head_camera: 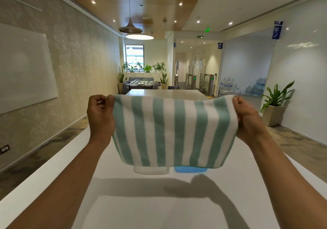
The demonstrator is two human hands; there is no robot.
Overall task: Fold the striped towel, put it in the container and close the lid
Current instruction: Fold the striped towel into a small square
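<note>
Over the smooth white table (159, 211), the left hand (100, 115) and right hand (247, 119) each pinched a top corner of the fluffy green-and-white striped towel (173, 133), which hung flat in the air. Behind its hem lay a translucent white plastic container (151, 170) and blue lid (191, 169).

towel (174, 131) green-and-white striped; blue lid (190, 169); white table (123, 211).

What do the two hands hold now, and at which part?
The striped towel, at its two top corners: the left hand pinches one, the right hand the other. It hangs above the table.
</note>
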